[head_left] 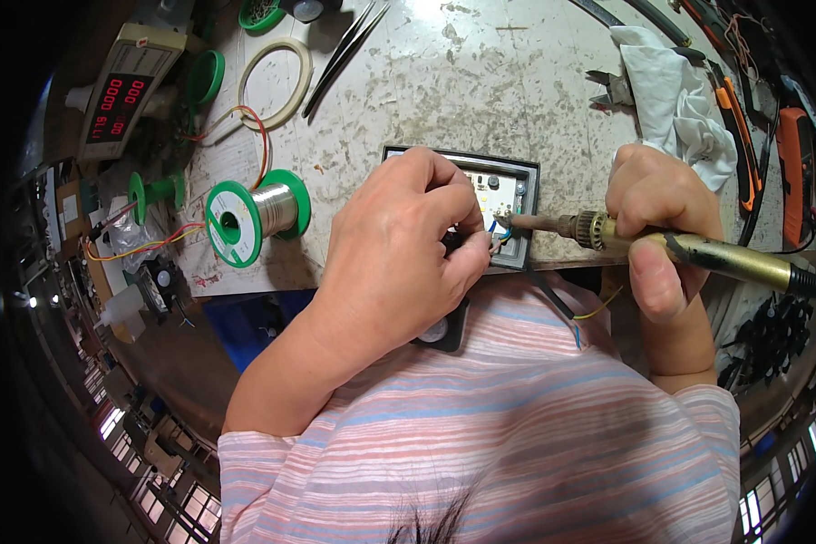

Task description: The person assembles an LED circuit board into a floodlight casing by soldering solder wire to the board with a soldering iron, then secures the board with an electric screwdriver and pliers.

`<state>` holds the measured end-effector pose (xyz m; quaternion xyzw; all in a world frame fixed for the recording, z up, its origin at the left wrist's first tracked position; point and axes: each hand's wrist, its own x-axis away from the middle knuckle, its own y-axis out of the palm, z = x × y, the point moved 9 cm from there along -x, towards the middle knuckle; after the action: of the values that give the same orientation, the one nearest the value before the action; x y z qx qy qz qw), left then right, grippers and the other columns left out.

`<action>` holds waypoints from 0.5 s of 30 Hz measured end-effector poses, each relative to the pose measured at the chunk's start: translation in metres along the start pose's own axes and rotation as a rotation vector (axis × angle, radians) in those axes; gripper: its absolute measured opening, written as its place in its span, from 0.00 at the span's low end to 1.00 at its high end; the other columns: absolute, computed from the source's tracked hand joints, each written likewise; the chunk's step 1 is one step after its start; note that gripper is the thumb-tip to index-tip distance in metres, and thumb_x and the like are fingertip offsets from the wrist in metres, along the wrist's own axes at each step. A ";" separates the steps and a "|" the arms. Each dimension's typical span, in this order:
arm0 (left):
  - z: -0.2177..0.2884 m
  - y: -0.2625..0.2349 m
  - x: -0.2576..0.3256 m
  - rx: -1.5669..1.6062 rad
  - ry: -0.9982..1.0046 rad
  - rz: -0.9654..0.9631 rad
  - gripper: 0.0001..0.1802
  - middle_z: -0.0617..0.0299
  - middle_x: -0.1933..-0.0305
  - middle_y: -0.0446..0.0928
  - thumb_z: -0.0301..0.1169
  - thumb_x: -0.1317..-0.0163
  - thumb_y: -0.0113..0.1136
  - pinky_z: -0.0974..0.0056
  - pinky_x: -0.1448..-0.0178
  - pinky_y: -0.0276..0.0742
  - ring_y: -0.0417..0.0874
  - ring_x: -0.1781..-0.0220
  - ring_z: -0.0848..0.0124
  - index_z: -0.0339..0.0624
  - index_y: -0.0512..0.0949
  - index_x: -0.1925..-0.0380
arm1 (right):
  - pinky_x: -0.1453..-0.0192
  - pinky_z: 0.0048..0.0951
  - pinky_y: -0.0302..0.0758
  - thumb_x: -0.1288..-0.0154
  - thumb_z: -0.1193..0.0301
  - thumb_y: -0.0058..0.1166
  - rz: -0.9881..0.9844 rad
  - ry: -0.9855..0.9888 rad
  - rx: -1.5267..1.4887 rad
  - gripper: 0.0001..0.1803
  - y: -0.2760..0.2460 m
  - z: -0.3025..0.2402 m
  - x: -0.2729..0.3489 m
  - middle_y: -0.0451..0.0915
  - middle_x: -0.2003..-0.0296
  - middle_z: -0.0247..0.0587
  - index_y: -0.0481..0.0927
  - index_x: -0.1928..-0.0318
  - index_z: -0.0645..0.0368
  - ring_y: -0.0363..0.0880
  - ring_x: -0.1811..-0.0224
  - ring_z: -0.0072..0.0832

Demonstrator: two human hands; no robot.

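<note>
My right hand (666,218) grips a soldering iron (698,254) with a gold-coloured handle. Its tip reaches left over a white circuit board (480,186) inside a shallow black rectangular housing (532,181) at the table's front edge. At the tip, short blue and other coloured wires (501,233) meet the board. My left hand (399,236) covers the housing's left part, thumb and fingers pinched together on the wires; the fingertips are partly hidden. A black cable (550,295) with yellow-green and blue ends hangs from the housing over my lap.
Left of my hand stands a green solder spool (258,218). Behind it lie a tape ring (276,82) and tweezers (344,59); a red-lit display box (122,91) is far left. At right are a white cloth (675,104), cutters (612,89) and an orange utility knife (743,145).
</note>
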<state>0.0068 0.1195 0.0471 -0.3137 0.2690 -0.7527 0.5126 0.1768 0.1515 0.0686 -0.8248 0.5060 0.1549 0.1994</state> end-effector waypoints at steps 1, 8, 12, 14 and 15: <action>0.000 0.000 0.000 0.000 -0.004 -0.001 0.07 0.56 0.59 0.77 0.25 0.47 0.69 0.62 0.58 0.78 0.80 0.60 0.63 0.34 0.81 0.71 | 0.76 0.31 0.61 0.45 0.60 0.56 0.000 0.000 0.000 0.14 0.000 0.000 0.000 0.70 0.80 0.37 0.74 0.71 0.58 0.67 0.81 0.30; -0.001 0.001 0.000 -0.007 -0.014 0.003 0.06 0.57 0.59 0.77 0.24 0.47 0.69 0.63 0.60 0.78 0.81 0.61 0.64 0.34 0.81 0.71 | 0.76 0.31 0.61 0.45 0.60 0.56 0.019 0.009 -0.010 0.14 -0.001 0.000 0.002 0.70 0.80 0.37 0.73 0.72 0.58 0.67 0.81 0.31; -0.003 0.002 -0.001 0.005 -0.022 -0.001 0.06 0.57 0.60 0.77 0.24 0.47 0.69 0.64 0.60 0.78 0.81 0.61 0.64 0.34 0.81 0.71 | 0.74 0.31 0.61 0.44 0.60 0.56 0.014 0.010 -0.039 0.14 -0.001 0.002 0.003 0.70 0.79 0.37 0.74 0.71 0.59 0.67 0.80 0.30; -0.002 0.002 0.000 0.003 -0.025 0.000 0.06 0.57 0.60 0.77 0.24 0.47 0.69 0.63 0.60 0.79 0.81 0.61 0.64 0.34 0.81 0.71 | 0.74 0.30 0.61 0.43 0.60 0.57 0.051 0.000 -0.064 0.14 -0.006 -0.001 0.004 0.71 0.79 0.37 0.74 0.70 0.59 0.66 0.79 0.29; -0.001 0.002 0.000 0.001 -0.023 0.001 0.06 0.57 0.60 0.77 0.24 0.47 0.69 0.63 0.60 0.79 0.81 0.61 0.64 0.34 0.81 0.71 | 0.73 0.30 0.61 0.42 0.60 0.57 0.087 -0.007 -0.089 0.15 -0.011 -0.002 0.005 0.71 0.78 0.37 0.74 0.69 0.60 0.66 0.78 0.28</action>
<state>0.0069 0.1186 0.0454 -0.3220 0.2626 -0.7490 0.5161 0.1888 0.1511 0.0698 -0.8094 0.5334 0.1887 0.1571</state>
